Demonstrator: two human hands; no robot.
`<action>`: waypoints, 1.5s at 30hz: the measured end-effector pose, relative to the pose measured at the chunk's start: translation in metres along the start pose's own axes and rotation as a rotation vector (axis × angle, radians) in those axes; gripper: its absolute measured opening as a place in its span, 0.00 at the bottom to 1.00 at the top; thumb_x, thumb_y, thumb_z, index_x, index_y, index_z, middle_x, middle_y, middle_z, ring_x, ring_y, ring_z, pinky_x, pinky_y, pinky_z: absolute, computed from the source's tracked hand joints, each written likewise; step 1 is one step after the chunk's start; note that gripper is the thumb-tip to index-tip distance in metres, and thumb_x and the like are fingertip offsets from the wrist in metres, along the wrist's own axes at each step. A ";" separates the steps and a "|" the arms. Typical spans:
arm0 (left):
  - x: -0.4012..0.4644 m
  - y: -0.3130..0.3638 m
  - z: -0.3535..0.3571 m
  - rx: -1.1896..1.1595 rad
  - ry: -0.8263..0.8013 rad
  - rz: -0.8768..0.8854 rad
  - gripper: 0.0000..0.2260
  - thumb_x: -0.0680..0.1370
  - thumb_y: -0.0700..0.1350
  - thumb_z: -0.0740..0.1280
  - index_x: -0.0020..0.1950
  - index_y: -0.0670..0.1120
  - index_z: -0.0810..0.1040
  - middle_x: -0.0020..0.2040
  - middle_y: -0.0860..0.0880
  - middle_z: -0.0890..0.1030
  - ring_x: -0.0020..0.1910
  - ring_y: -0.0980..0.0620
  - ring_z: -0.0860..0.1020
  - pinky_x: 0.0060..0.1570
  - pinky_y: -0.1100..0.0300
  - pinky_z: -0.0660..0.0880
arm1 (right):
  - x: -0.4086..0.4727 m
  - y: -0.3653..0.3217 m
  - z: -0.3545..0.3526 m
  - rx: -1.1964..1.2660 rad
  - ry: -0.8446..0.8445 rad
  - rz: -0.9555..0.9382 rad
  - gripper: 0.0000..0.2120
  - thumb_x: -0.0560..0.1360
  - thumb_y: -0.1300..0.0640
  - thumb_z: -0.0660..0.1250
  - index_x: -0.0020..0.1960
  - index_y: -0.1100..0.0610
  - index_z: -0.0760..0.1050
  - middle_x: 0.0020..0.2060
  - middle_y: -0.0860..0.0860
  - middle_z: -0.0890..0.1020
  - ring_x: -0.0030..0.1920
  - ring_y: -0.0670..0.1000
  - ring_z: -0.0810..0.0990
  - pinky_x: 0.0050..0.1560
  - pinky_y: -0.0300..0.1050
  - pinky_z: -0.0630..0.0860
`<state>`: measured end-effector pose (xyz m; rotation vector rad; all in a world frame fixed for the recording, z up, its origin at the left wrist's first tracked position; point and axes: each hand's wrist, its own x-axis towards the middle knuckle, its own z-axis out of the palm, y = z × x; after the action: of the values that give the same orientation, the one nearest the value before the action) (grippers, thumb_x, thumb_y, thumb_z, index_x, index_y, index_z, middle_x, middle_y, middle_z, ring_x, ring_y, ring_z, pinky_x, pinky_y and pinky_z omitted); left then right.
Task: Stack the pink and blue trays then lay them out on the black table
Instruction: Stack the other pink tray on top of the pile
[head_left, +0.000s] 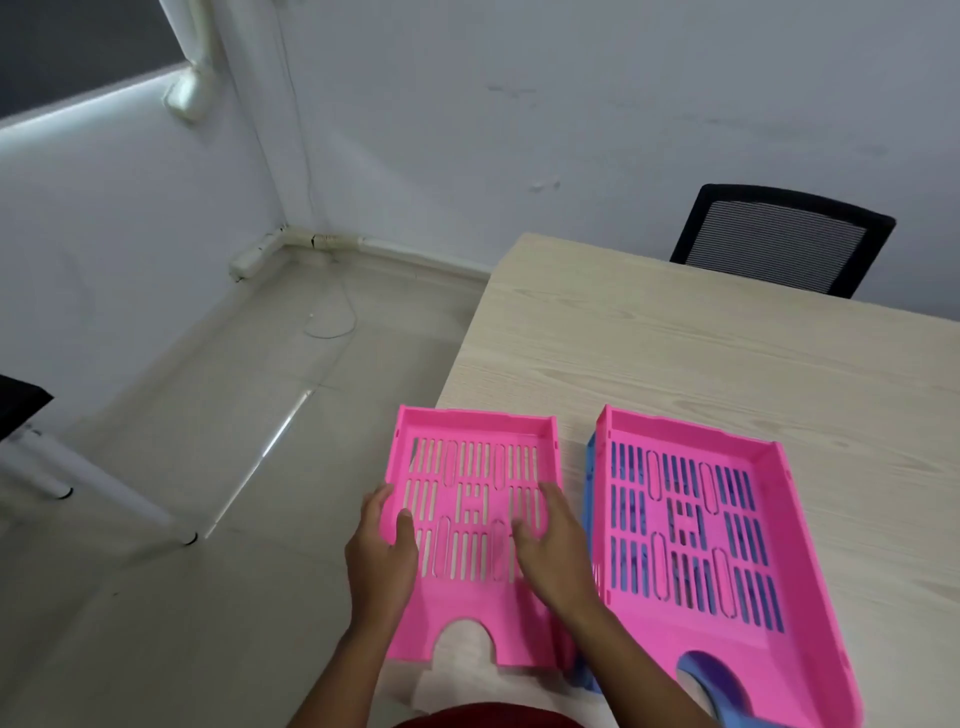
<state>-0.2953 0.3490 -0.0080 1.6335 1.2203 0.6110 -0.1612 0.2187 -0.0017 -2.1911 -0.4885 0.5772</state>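
Light wood-grain bench (675, 353) filling the right half of the view, pale tiled floor to the left, black mesh chair (779, 236) pushed in at the far side. Not the black table from the task, so probably just the stacking spot for now; a sliver of something black at the far left edge (21, 402) on white legs, can't tell if that's the destination.

On the bench, right side: 1 pink letter tray (727, 597) already nested on a blue tray (590, 478), blue only peeking out along the left wall and through the slots and front notch. Sitting square, so looks like a stack of 2 started.

Just left of it: a 2nd pink tray (467, 467), hanging partly over the bench's left edge, floor visible through its slots at the far left. Seems lifted or half-slid rather than parked, likely so it can go onto the stack next door.

Left hand (382, 561) wrapped round the tray's left wall, thumb inside on the slotted floor, grip closed on that wall. Right hand (553, 551) lying flat on the tray's inside near the right wall, fingers spread apart, pressing more than pinching. Makes sense: 1 side clamped, other side steadied to keep a wide, flimsy tray level.
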 end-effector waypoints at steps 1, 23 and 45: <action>0.003 -0.004 -0.003 0.018 -0.005 -0.009 0.18 0.81 0.41 0.63 0.72 0.46 0.72 0.72 0.46 0.74 0.70 0.45 0.73 0.67 0.51 0.70 | 0.000 0.002 0.005 -0.008 -0.006 0.023 0.32 0.80 0.57 0.66 0.81 0.58 0.58 0.80 0.53 0.63 0.80 0.54 0.60 0.78 0.47 0.56; 0.030 -0.031 -0.039 -0.101 -0.298 -0.219 0.06 0.80 0.50 0.66 0.56 0.59 0.78 0.47 0.50 0.87 0.49 0.47 0.85 0.46 0.49 0.81 | -0.004 -0.010 0.001 0.075 0.060 0.144 0.30 0.82 0.57 0.65 0.80 0.60 0.58 0.76 0.54 0.70 0.76 0.57 0.68 0.73 0.48 0.63; -0.038 0.067 0.075 -0.138 -0.563 0.108 0.39 0.71 0.70 0.66 0.78 0.57 0.63 0.75 0.55 0.71 0.73 0.54 0.70 0.72 0.46 0.69 | -0.026 0.059 -0.203 0.336 0.371 0.140 0.25 0.79 0.61 0.68 0.75 0.59 0.70 0.70 0.54 0.77 0.68 0.54 0.77 0.72 0.60 0.72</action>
<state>-0.2185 0.2827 0.0283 1.6119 0.6679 0.2603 -0.0623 0.0467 0.0757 -1.9543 -0.0362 0.2870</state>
